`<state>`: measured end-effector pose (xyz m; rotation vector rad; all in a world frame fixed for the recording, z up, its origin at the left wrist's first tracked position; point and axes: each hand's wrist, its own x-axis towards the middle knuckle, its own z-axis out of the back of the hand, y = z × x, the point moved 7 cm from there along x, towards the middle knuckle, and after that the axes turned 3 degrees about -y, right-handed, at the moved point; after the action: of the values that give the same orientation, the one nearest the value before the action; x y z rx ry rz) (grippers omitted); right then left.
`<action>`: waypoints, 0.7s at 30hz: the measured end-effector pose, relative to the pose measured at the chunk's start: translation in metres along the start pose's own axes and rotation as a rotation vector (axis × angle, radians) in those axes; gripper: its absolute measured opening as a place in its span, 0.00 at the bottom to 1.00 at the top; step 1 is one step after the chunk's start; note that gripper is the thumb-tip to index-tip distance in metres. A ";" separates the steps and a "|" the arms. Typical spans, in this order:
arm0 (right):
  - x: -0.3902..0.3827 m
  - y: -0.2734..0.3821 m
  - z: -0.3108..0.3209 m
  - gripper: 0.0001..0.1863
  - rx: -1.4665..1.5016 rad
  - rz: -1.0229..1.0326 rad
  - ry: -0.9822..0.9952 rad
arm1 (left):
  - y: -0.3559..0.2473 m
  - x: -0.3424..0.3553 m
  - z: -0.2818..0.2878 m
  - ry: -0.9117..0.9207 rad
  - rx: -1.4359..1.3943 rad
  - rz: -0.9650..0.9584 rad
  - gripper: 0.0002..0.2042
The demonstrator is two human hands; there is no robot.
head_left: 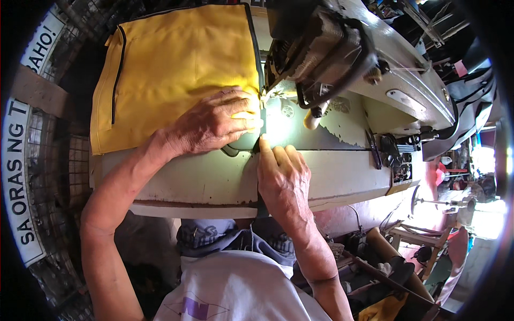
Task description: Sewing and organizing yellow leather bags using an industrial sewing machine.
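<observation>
Far to the left of the sewing machine (332,53), we had white signs (27,187) with black lettering beside a wire grille (79,166). Nearer, the large yellow piece (182,75) lay flat on the pale table (342,174), immediately left of the machine's head, its right edge reaching the needle area. A dark line (118,80) ran down its left part, the side farther from the machine, and black edging (255,37) followed its right side. Our left hand (219,120) rested palm down on the yellow piece, just left of the machine's needle, its fingers bent close to that edge; we could not tell whether they pinched the material or only pressed it. A dark strip (261,209) hung over the table's front edge, on our side of the machine. Our right hand (286,174) lay over the strip in front of the needle, one fingertip beside the edge; whether it gripped the strip, we could not tell. A bright light (276,120) glared under the machine's head. Right of that head, a dark-handled tool (373,150) lay on the table, and lower, beyond the machine's right side, stood a wooden frame (428,241).
</observation>
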<state>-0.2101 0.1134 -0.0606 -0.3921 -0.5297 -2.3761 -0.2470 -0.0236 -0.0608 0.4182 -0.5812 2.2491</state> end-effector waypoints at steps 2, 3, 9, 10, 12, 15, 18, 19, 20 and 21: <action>0.011 -0.004 -0.003 0.22 0.007 -0.006 -0.015 | 0.010 0.003 0.001 -0.018 -0.025 -0.018 0.16; 0.016 -0.007 -0.005 0.22 0.019 -0.027 -0.004 | 0.016 0.004 0.000 -0.015 -0.050 -0.011 0.16; 0.032 -0.015 -0.018 0.23 -0.007 -0.066 0.066 | 0.045 0.010 -0.001 -0.033 -0.013 -0.027 0.15; 0.032 -0.014 -0.018 0.23 -0.021 -0.069 0.061 | 0.047 0.010 -0.001 -0.041 -0.019 -0.033 0.15; 0.033 -0.016 -0.021 0.22 0.002 -0.114 0.101 | 0.050 0.010 0.002 -0.075 -0.061 -0.013 0.14; 0.037 -0.015 -0.017 0.20 0.012 -0.109 0.067 | 0.048 0.010 0.002 -0.076 -0.031 -0.025 0.13; 0.038 -0.019 -0.018 0.18 0.057 -0.145 0.060 | 0.045 0.010 0.002 -0.082 0.011 -0.020 0.11; 0.035 -0.018 -0.016 0.16 0.085 -0.138 0.050 | 0.042 0.010 0.003 -0.088 0.014 -0.032 0.11; 0.029 -0.018 -0.006 0.16 0.076 -0.109 -0.013 | 0.041 0.010 0.003 -0.090 0.026 -0.032 0.11; 0.021 -0.015 0.008 0.17 0.082 -0.023 -0.028 | 0.040 0.010 0.004 -0.099 0.032 -0.029 0.12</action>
<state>-0.2343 0.1163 -0.0493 -0.3852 -0.6458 -2.3655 -0.2830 -0.0439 -0.0642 0.5529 -0.5867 2.2224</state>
